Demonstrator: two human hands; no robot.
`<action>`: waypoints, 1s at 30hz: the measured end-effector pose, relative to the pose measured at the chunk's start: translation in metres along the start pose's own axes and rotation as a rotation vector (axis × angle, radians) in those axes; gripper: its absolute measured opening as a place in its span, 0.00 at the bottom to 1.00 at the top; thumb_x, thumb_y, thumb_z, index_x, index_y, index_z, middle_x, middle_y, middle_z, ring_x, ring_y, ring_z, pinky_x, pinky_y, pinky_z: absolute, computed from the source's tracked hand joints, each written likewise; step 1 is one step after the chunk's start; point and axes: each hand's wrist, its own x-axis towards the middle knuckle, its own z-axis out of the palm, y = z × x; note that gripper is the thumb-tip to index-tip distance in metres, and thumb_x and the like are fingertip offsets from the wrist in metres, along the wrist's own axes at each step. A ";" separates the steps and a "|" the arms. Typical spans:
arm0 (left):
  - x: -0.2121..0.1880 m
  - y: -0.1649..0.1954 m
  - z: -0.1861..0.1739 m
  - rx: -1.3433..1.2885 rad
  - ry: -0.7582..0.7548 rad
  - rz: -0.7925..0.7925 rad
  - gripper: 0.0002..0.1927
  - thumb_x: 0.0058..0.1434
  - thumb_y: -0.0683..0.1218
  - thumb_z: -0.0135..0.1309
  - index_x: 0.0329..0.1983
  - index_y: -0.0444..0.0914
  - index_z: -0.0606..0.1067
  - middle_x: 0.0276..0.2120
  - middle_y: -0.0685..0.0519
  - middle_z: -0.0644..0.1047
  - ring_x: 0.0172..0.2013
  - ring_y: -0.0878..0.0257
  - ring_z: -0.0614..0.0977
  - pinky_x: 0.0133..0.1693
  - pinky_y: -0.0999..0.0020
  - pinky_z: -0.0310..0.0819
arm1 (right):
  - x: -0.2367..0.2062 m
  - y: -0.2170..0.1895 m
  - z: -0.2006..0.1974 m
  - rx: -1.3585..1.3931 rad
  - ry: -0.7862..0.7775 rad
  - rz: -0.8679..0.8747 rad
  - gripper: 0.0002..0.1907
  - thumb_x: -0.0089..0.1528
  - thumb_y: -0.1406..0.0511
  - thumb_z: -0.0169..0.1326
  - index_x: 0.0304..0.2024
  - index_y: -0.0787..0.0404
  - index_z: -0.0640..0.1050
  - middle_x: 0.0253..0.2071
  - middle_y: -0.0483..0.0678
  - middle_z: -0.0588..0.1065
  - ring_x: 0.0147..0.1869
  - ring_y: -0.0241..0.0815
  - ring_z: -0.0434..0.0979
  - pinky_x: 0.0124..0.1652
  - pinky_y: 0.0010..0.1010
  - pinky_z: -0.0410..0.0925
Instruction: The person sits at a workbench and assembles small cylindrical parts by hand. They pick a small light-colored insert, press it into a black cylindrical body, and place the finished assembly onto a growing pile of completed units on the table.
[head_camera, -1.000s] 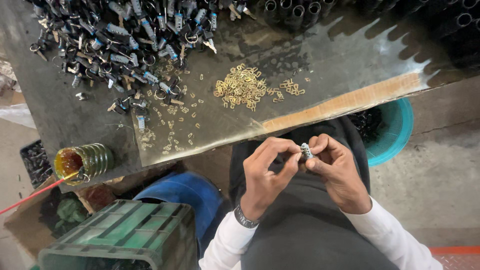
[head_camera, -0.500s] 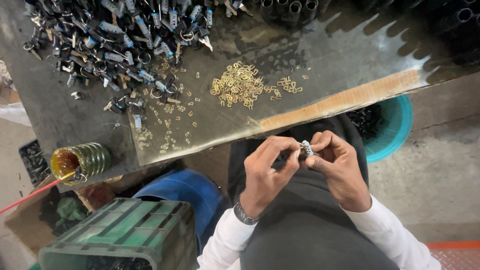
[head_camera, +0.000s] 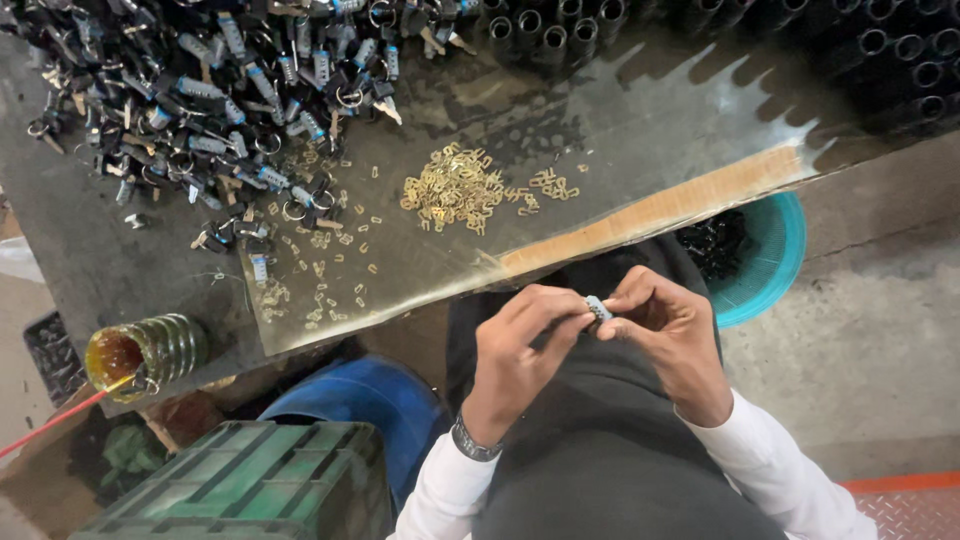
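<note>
While the small lock cylinder (head_camera: 597, 308) is pinched between both hands above the lap, just below the table edge (head_camera: 640, 215), it is best kept level and steady so nothing slips out. It is gripped by the closed fingertips of the left hand (head_camera: 520, 350) and the right hand (head_camera: 668, 335). Brass pieces (head_camera: 452, 190) are heaped nearby.

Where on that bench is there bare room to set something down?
Bare sheet lies right of the brass clip heap, up to the black tubes. The dark bench between the jar and the lock pile is free too. Upper left is crowded. Both hands, left hand and right hand, pinch a small metal part.
</note>
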 end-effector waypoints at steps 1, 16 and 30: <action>-0.001 -0.004 0.001 -0.050 0.006 -0.064 0.08 0.63 0.36 0.65 0.43 0.35 0.78 0.38 0.52 0.81 0.37 0.64 0.84 0.39 0.72 0.79 | -0.001 0.000 -0.001 0.014 -0.015 -0.005 0.11 0.54 0.78 0.65 0.35 0.67 0.76 0.39 0.46 0.71 0.43 0.32 0.73 0.43 0.25 0.68; -0.011 -0.035 -0.007 -0.960 0.050 -0.153 0.12 0.68 0.49 0.59 0.45 0.38 0.73 0.36 0.51 0.77 0.41 0.64 0.79 0.47 0.65 0.77 | 0.054 -0.062 0.008 -0.782 0.036 -0.579 0.18 0.58 0.76 0.63 0.50 0.65 0.76 0.48 0.49 0.76 0.51 0.41 0.79 0.53 0.29 0.71; -0.031 -0.042 -0.009 -0.548 0.171 -0.266 0.09 0.66 0.38 0.64 0.48 0.30 0.80 0.35 0.54 0.75 0.35 0.71 0.74 0.40 0.74 0.66 | 0.191 -0.088 -0.005 -1.292 0.211 -0.947 0.18 0.60 0.71 0.71 0.48 0.63 0.77 0.44 0.50 0.74 0.46 0.49 0.76 0.43 0.39 0.70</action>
